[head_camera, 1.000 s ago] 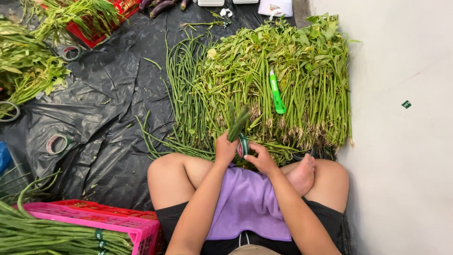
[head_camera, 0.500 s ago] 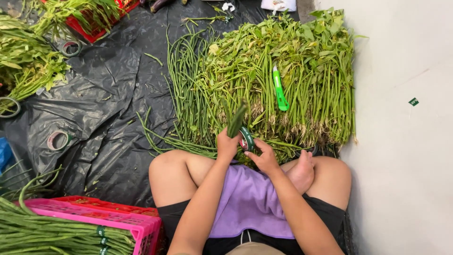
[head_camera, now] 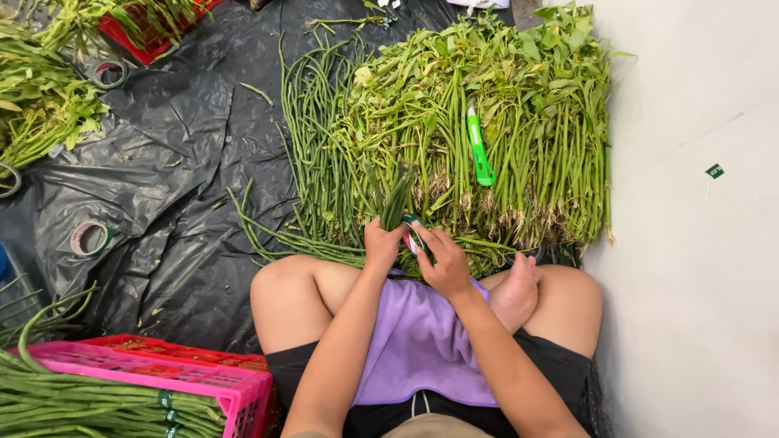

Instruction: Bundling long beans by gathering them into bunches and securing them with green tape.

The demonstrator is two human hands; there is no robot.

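Observation:
I sit cross-legged on the floor. My left hand [head_camera: 381,245] grips a small bunch of long beans [head_camera: 396,201] that stands upright above my lap. Right beside it, my right hand [head_camera: 442,259] holds a roll of green tape [head_camera: 415,234] against the bunch. Just beyond my hands lies a big pile of leafy green stalks [head_camera: 519,122] with loose long beans [head_camera: 312,154] along its left side.
A green utility knife [head_camera: 479,146] rests on the leafy pile. Black plastic sheeting [head_camera: 170,170] covers the floor, with tape rolls [head_camera: 89,238] on it. A pink crate [head_camera: 138,381] of bundled beans sits at lower left, a red crate [head_camera: 146,32] at top left, a white wall [head_camera: 698,243] on the right.
My hands have stayed close together on the bean bunch. The view has shifted slightly, and the tape roll has turned a little around the bunch.

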